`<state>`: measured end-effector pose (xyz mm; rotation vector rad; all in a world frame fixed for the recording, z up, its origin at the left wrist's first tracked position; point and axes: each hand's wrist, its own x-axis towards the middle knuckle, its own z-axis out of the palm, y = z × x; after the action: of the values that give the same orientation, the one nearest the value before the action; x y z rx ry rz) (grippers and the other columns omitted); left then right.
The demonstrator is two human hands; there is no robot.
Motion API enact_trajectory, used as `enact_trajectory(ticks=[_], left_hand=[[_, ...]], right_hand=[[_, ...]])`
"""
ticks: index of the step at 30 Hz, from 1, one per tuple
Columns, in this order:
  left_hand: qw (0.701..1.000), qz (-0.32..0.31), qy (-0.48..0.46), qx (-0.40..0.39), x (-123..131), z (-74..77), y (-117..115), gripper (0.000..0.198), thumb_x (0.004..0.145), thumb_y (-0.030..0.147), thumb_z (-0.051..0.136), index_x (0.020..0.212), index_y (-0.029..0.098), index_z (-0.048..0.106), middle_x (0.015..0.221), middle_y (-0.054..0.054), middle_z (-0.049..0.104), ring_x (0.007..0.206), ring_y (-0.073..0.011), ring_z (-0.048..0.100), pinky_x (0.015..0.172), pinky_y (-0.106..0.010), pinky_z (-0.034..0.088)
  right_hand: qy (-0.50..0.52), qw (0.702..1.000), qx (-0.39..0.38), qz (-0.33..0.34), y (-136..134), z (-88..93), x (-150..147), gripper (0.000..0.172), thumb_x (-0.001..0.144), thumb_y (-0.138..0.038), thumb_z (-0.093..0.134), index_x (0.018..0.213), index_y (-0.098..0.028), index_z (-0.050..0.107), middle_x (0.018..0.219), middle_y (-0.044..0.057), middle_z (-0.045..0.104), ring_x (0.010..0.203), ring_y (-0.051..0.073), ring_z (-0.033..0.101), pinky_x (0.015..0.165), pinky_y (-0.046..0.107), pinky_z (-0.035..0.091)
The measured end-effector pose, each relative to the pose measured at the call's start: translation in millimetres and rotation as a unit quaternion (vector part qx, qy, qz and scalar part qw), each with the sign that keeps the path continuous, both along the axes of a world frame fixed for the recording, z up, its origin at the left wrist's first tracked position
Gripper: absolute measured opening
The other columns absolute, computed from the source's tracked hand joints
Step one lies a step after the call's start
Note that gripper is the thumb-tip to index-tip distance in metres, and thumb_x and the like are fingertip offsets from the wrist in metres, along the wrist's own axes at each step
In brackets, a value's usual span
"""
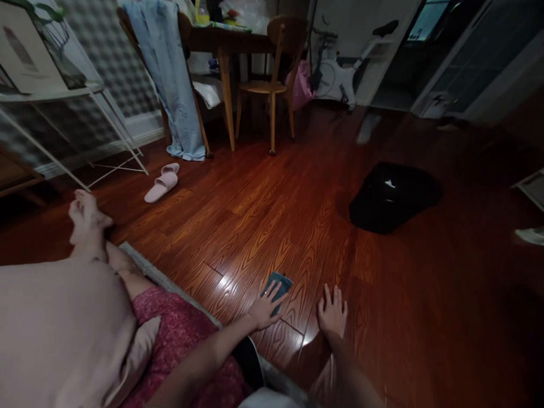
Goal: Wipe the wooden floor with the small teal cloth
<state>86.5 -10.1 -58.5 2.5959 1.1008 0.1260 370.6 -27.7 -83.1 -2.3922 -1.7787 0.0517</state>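
Observation:
On the wooden floor point(253, 218) lies a small, flat teal object point(285, 281) with a dark loop or tab at its top edge; I cannot tell its kind. My left hand point(267, 309) rests over it, fingers spread and a ring on one of them, covering much of its surface. To the right of it, my right hand point(333, 315) is stretched out with fingers apart, at the floor and holding nothing. Both forearms reach forward from the bottom edge of the view.
A glossy black bag-like thing point(392, 200) sits at the right. Beyond are a pink slipper point(162, 184), a chair point(273, 84), jeans point(163, 73) and an exercise bike point(336, 77). A beige cushion point(50, 332) and bare legs point(88, 229) fill the left.

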Motion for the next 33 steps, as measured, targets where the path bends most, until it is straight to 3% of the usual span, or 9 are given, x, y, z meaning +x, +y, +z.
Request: enact_trajectory(ticks=[4,7,11,14,17,21,25,29,33], left_hand=[[1.000,0.018,0.006,-0.021,-25,13.4,19,0.071,0.097,0.056,0.053,0.159,0.041,0.022,0.170,-0.003,0.011,0.153,-0.0335,0.014,0.118,-0.068,-0.001],[0.985,0.164,0.036,-0.029,-58,18.9,36,0.067,0.097,0.047,0.053,0.159,0.038,0.027,0.169,-0.004,0.013,0.153,-0.0340,0.014,0.119,-0.068,0.003],[0.923,0.380,0.064,-0.012,-97,14.7,44,0.061,0.101,0.040,0.041,0.160,0.030,0.028,0.169,-0.007,0.013,0.154,-0.0363,0.008,0.118,-0.068,0.005],[0.898,0.433,0.079,-0.021,-103,11.1,41,0.066,0.100,0.043,0.041,0.161,0.022,0.026,0.169,-0.012,0.009,0.154,-0.0381,0.003,0.119,-0.067,0.005],[0.924,0.373,0.069,-0.039,-86,12.3,34,0.079,0.095,0.050,0.050,0.162,0.022,0.021,0.169,-0.011,0.005,0.153,-0.0391,-0.004,0.120,-0.065,0.003],[0.978,0.178,0.044,-0.101,-47,17.3,20,0.094,0.086,0.058,0.062,0.162,0.028,0.017,0.169,-0.009,-0.006,0.153,-0.0404,-0.007,0.120,-0.065,0.001],[0.989,0.053,0.034,-0.133,-22,19.8,12,0.107,0.078,0.059,0.072,0.162,0.034,0.010,0.168,-0.008,-0.012,0.153,-0.0425,-0.004,0.116,-0.072,0.000],[0.991,0.028,0.025,-0.125,-31,21.2,23,0.095,0.082,0.061,0.070,0.160,0.042,0.018,0.170,-0.005,-0.001,0.154,-0.0398,0.005,0.116,-0.072,0.000],[0.986,0.145,0.033,-0.081,-62,20.2,38,0.085,0.088,0.063,0.062,0.159,0.040,0.023,0.170,-0.005,0.005,0.153,-0.0404,0.008,0.116,-0.071,0.000]], right_hand=[[-0.001,1.000,0.009,0.000,0,-0.2,1,0.064,0.097,-0.034,0.019,0.159,-0.023,0.030,0.165,0.010,0.028,0.153,0.022,0.019,0.122,0.049,0.013],[-0.007,1.000,0.017,-0.002,0,0.5,0,0.063,0.097,-0.034,0.017,0.157,-0.022,0.034,0.164,0.010,0.030,0.153,0.021,0.020,0.122,0.047,0.015],[-0.009,1.000,0.022,0.000,1,-1.5,1,0.064,0.097,-0.035,0.017,0.157,-0.022,0.035,0.164,0.011,0.030,0.153,0.021,0.020,0.122,0.046,0.017],[-0.006,1.000,0.021,0.005,2,-6.3,3,0.064,0.096,-0.035,0.019,0.158,-0.022,0.032,0.164,0.010,0.031,0.153,0.021,0.020,0.122,0.048,0.015],[-0.004,1.000,0.020,0.003,3,-9.8,4,0.064,0.096,-0.034,0.020,0.158,-0.023,0.031,0.164,0.010,0.031,0.152,0.022,0.021,0.122,0.049,0.015],[-0.003,1.000,0.022,0.006,3,-9.0,4,0.064,0.096,-0.035,0.019,0.158,-0.022,0.030,0.164,0.011,0.030,0.152,0.022,0.022,0.121,0.048,0.016],[-0.002,1.000,0.025,0.007,3,-6.7,3,0.064,0.096,-0.034,0.019,0.158,-0.022,0.032,0.163,0.011,0.032,0.152,0.023,0.022,0.122,0.049,0.015],[-0.006,0.999,0.035,0.001,3,-5.5,1,0.064,0.096,-0.034,0.018,0.157,-0.021,0.035,0.163,0.011,0.032,0.152,0.022,0.022,0.121,0.047,0.017],[-0.004,0.999,0.033,0.002,3,-5.6,1,0.065,0.095,-0.035,0.019,0.157,-0.022,0.034,0.163,0.011,0.033,0.152,0.022,0.023,0.121,0.047,0.016]])
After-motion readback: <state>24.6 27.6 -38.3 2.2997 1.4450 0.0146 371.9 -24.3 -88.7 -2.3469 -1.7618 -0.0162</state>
